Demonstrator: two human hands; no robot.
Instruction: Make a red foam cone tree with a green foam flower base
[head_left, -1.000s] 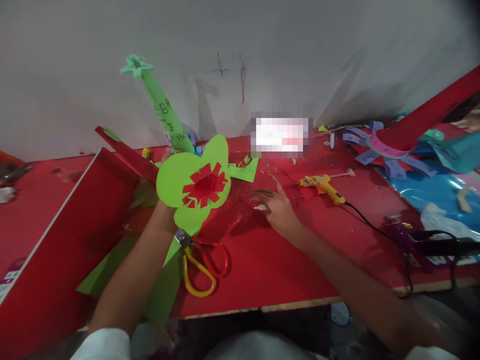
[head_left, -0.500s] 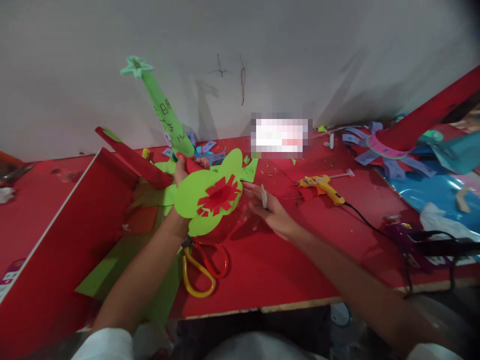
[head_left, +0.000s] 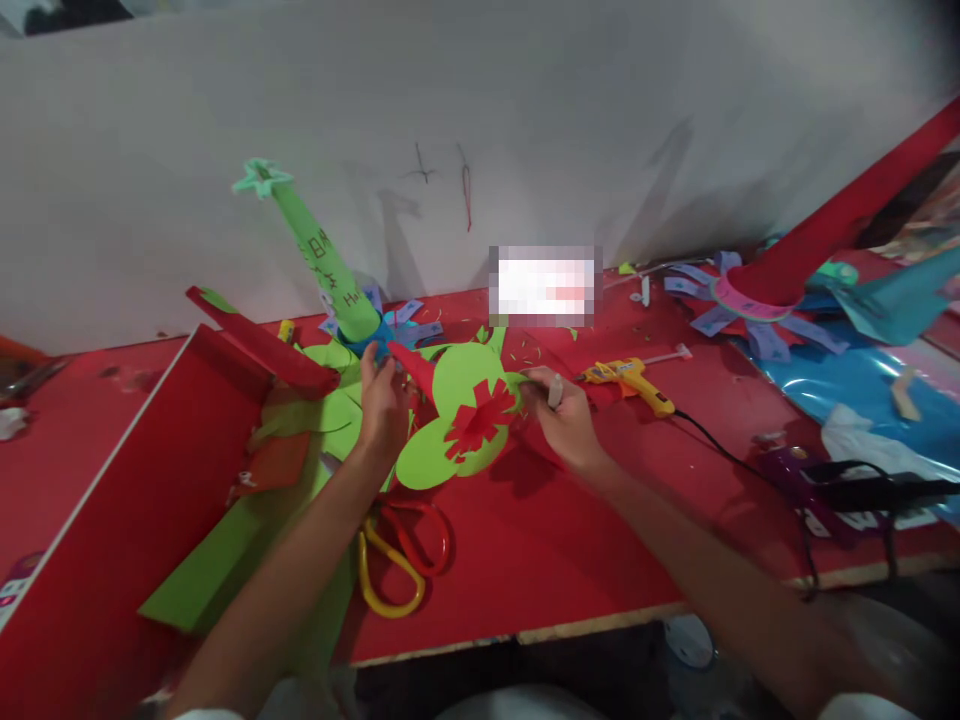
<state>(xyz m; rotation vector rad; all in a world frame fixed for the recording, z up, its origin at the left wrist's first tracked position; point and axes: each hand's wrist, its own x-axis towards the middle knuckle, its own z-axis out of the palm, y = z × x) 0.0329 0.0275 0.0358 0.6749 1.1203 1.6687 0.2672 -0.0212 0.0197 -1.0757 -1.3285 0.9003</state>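
1. Nearest, the front edge of the red table (head_left: pixel 555 570) is crossed by the right forearm (head_left: pixel 675 530); a broad stretch of tabletop is left between it and the scissors (head_left: pixel 420 574).
2. The scissors are laid just inside that edge, handles toward it, beside a green sheet (head_left: pixel 225 560).
3. On the left, room is bounded by the pale rim of a red board (head_left: pixel 127 500).
4. Mid-table, the paper flower (head_left: pixel 461 380) is tilted between the hands. A petal's edge is pinched narrowly by the right hand (head_left: pixel 562 415).
5. The left hand (head_left: pixel 384 405) is placed at the flower's red stem, fingers bent; whether the stem is gripped cannot be told.
6. Just beyond the right hand's outer side, space is limited by a yellow glue gun (head_left: pixel 636 383).
7. Farthest, a green tube (head_left: pixel 322 265) is stood before the wall (head_left: pixel 562 130).
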